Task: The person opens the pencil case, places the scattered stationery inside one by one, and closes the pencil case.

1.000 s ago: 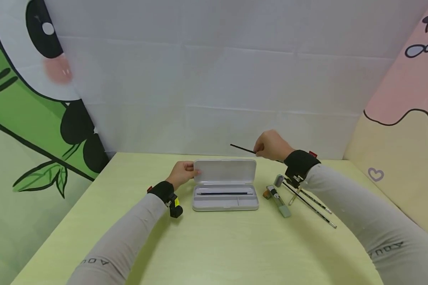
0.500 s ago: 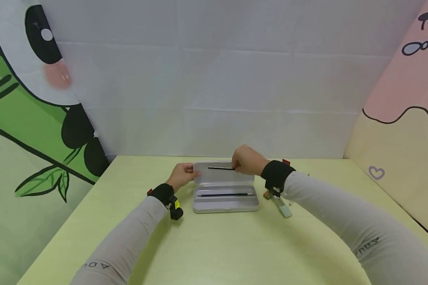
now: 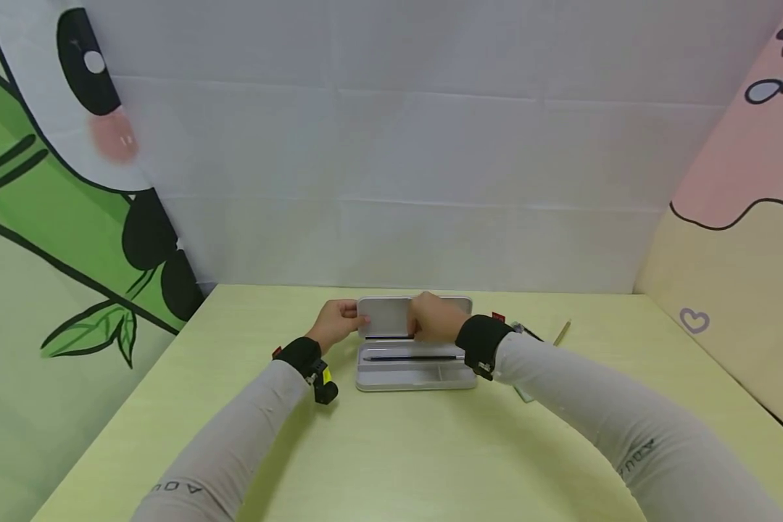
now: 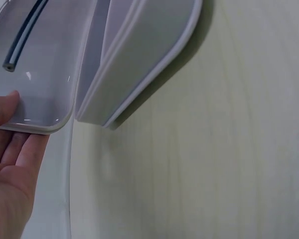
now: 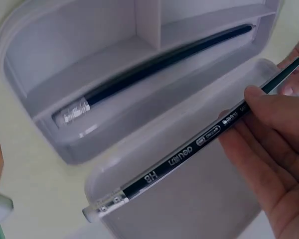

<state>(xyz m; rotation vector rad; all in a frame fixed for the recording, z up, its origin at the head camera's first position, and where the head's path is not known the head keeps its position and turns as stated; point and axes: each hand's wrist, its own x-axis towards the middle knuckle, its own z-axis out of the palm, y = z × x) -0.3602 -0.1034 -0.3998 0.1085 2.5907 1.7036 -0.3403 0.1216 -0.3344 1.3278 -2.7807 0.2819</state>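
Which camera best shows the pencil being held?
The right wrist view: the held pencil is close up, its "HB" readable. The head view shows a thin strip beside the right hand; the left wrist view, one end over the lid.

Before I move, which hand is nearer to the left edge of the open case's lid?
Left. The left hand grips the lid at that edge, thumb on its inner face; the right hand is farther right, in front of the lid, pinching a pencil.
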